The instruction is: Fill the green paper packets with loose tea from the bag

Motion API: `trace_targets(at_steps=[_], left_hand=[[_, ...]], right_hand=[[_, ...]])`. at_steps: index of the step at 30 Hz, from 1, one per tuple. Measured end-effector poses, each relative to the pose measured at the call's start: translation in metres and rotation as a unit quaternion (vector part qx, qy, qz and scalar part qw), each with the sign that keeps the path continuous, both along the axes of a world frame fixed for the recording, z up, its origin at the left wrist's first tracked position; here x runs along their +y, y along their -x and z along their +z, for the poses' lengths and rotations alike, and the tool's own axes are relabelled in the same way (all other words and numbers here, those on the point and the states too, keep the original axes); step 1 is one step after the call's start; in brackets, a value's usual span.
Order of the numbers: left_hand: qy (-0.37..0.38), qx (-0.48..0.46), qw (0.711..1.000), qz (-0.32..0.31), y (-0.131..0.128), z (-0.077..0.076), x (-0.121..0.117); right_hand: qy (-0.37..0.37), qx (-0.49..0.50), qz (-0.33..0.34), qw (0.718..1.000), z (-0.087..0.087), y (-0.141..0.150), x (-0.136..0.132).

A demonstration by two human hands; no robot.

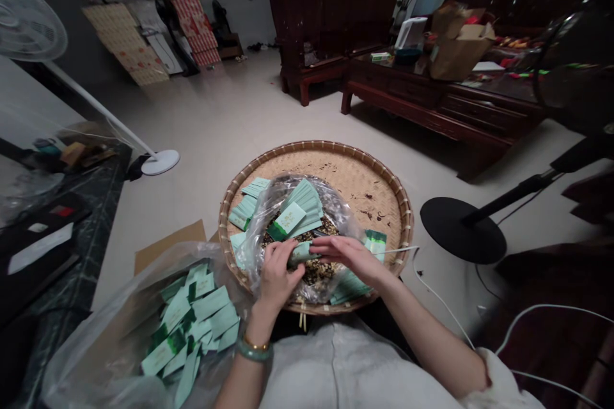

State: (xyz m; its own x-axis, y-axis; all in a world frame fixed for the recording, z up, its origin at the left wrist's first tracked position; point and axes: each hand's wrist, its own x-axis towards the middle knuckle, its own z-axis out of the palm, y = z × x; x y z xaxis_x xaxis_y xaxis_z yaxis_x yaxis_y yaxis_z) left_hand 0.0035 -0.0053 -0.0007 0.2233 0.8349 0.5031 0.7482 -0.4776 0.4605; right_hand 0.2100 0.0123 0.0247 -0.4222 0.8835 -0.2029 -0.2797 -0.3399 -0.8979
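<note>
Both my left hand (281,275) and my right hand (348,257) are over a round woven bamboo tray (316,147), pinching a pale green packet (302,254) between them. The packet lies above a heap of dark and tan loose grains (311,271), which sits inside a clear plastic bag (268,217). Several green-and-white packets (297,211) lie in that bag, and more lie loose on the tray beside it. To my lower left, a second plastic bag (119,332) holds several similar packets (189,316).
A flattened cardboard sheet (167,249) lies beneath the left bag, beside a dark stone-topped counter (62,255). A white fan base (160,162) and a black stand base (463,230) flank the tray. A white cable (436,294) runs along the right. Dark wooden furniture stands beyond.
</note>
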Motion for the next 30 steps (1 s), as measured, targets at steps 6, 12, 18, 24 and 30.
trace_targets(at_steps=[6,12,18,24,30], left_hand=[[-0.006,-0.074,0.996,0.048,0.009,0.004,0.004],[-0.007,-0.123,0.989,0.084,0.016,0.004,0.003],[-0.01,-0.134,0.987,0.089,0.02,-0.001,0.001],[-0.013,-0.123,0.988,0.088,0.018,-0.003,0.002],[-0.005,-0.119,0.989,0.092,0.017,0.0,0.001]], right_hand=[[-0.183,-0.294,0.023,0.938,-0.015,-0.007,-0.011],[-0.338,-0.487,0.089,0.801,-0.035,0.018,-0.026],[-0.362,-0.521,0.093,0.767,-0.041,0.029,-0.021],[-0.365,-0.546,0.118,0.745,-0.035,0.04,-0.02],[-0.384,-0.518,0.145,0.751,-0.038,0.044,-0.015]])
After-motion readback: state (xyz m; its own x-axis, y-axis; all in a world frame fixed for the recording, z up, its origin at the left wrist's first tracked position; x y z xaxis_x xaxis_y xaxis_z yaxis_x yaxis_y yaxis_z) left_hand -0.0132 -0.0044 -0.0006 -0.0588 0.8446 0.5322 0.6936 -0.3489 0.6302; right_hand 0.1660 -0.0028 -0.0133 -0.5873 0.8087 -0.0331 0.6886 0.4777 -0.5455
